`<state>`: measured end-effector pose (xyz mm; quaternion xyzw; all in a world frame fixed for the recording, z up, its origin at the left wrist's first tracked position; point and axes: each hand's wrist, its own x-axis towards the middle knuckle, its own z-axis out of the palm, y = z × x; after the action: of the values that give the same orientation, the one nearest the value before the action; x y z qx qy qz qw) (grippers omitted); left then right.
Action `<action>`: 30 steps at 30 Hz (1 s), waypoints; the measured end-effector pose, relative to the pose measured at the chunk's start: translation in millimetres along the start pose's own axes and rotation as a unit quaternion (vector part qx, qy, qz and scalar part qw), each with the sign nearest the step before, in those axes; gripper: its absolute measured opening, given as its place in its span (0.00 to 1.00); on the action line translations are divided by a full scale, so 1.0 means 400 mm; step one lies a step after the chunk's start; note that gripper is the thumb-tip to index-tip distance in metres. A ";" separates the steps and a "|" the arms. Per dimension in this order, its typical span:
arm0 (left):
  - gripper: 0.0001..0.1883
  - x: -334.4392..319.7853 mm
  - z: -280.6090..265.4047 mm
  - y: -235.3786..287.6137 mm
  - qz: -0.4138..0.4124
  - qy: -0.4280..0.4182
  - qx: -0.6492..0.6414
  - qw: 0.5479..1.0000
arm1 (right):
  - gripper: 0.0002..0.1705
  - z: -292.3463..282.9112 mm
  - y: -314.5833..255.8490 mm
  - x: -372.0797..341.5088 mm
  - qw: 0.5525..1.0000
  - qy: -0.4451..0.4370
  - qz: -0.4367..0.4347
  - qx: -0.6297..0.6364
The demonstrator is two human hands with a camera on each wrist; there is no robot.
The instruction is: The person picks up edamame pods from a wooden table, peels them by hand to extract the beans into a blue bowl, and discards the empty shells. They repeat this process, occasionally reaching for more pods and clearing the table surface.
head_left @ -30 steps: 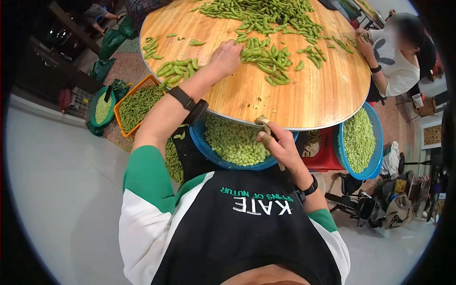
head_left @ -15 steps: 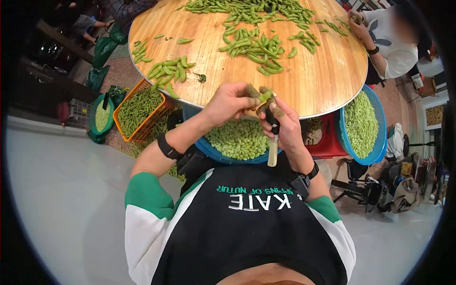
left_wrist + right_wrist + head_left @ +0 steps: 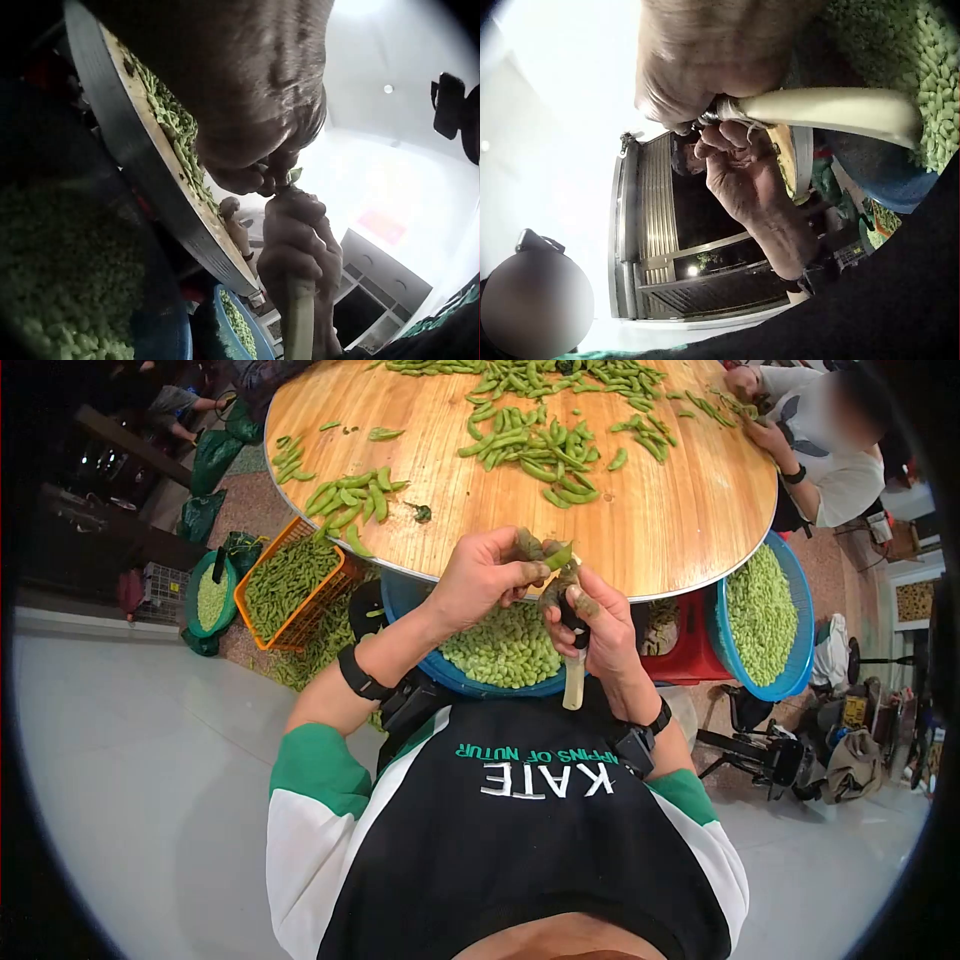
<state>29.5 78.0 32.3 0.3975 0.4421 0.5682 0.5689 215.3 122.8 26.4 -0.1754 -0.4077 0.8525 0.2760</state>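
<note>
Hands meet near the centre of the head view, just past the near edge of a round wooden table (image 3: 350, 460). The left hand (image 3: 488, 575) has its thumb and fingers pinched on one green pod (image 3: 560, 557), whose free end tilts towards the upper right. Close beside it, the right hand (image 3: 603, 622) curls its fingers round a tool (image 3: 573, 685); the pale end of the tool points down the frame, and a black part shows between the fingers. I cannot tell whether the pod touches the tool. The fingertips look darkly stained.

Below the hands, a blue basin (image 3: 402, 600) sits partly under the table edge, filled with pale green beans (image 3: 505, 650). On the tabletop, a loose cluster of pods (image 3: 535, 445) lies at upper centre, with more towards the top edge and a smaller pile (image 3: 350, 498) at upper left. A crumpled dark green scrap (image 3: 421, 513) lies just beside that pile.

At left of the frame, an orange basket (image 3: 318, 598) stands tilted, full of pods, with a green basin (image 3: 232, 600) of beans near it. At right, I see a second blue basin (image 3: 806, 630) of beans beside a red stool (image 3: 700, 650). At upper right, another person (image 3: 835, 475) in a white top leans at the table, hands on pods.
</note>
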 end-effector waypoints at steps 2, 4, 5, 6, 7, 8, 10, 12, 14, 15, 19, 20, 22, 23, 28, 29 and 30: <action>0.06 -0.001 -0.001 -0.001 0.003 -0.001 0.000 1.000 | 0.22 0.004 -0.010 -0.007 0.999 -0.031 -0.002 -0.013; 0.06 -0.005 0.001 -0.003 0.004 -0.003 -0.002 1.000 | 0.22 0.000 0.001 -0.005 1.000 -0.017 -0.002 -0.012; 0.06 -0.006 0.004 -0.001 0.008 -0.004 0.001 1.000 | 0.22 -0.002 0.004 -0.003 1.000 -0.004 -0.003 -0.013; 0.05 -0.005 0.004 0.002 0.013 -0.003 0.003 1.000 | 0.22 0.001 0.004 -0.003 1.000 -0.005 -0.002 -0.014; 0.05 -0.006 0.002 0.001 0.013 -0.001 0.003 1.000 | 0.21 0.006 0.005 -0.003 1.000 0.001 -0.013 -0.021; 0.05 -0.005 0.001 -0.003 0.020 -0.003 -0.006 1.000 | 0.21 0.010 0.006 -0.003 0.999 0.009 -0.025 -0.029; 0.04 0.000 0.002 -0.011 0.027 -0.007 -0.016 0.999 | 0.21 0.019 0.009 0.001 0.998 0.020 -0.036 -0.039; 0.04 0.004 0.000 -0.016 0.025 -0.011 -0.059 0.998 | 0.21 0.024 0.008 0.003 0.997 0.030 -0.046 -0.049; 0.05 0.004 -0.006 -0.012 -0.007 -0.028 -0.104 0.994 | 0.21 0.024 0.001 0.005 0.999 0.025 -0.021 -0.006; 0.06 0.004 -0.010 -0.010 -0.041 -0.048 -0.149 0.987 | 0.21 0.025 -0.007 0.003 0.999 0.025 -0.021 -0.005; 0.09 0.004 -0.031 -0.029 -0.120 -0.111 -0.267 0.950 | 0.22 0.015 -0.025 -0.007 0.996 0.002 0.061 0.067; 0.09 0.002 -0.035 -0.035 -0.140 -0.123 -0.277 0.943 | 0.19 0.006 -0.024 -0.007 0.992 -0.017 0.081 0.098; 0.10 -0.001 -0.037 -0.037 -0.159 -0.134 -0.288 0.935 | 0.16 -0.012 -0.020 -0.008 0.986 -0.035 0.101 0.129; 0.10 -0.003 -0.036 -0.035 -0.173 -0.142 -0.299 0.928 | 0.15 -0.021 -0.017 -0.008 0.979 -0.044 0.114 0.165; 0.07 -0.002 -0.015 -0.021 -0.073 -0.059 -0.041 0.995 | 0.11 -0.045 0.011 0.010 0.953 -0.001 0.136 0.271; 0.06 -0.007 -0.012 -0.012 0.072 -0.043 0.147 0.986 | 0.11 -0.042 0.008 0.008 0.953 0.001 0.135 0.272; 0.06 -0.013 -0.008 -0.002 0.213 -0.024 0.325 0.921 | 0.12 -0.035 0.000 0.007 0.951 -0.010 0.141 0.275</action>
<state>26.9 72.6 31.1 0.6592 0.4935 0.4911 0.2843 220.5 133.0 17.6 -0.1396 -0.1314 0.9636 0.1862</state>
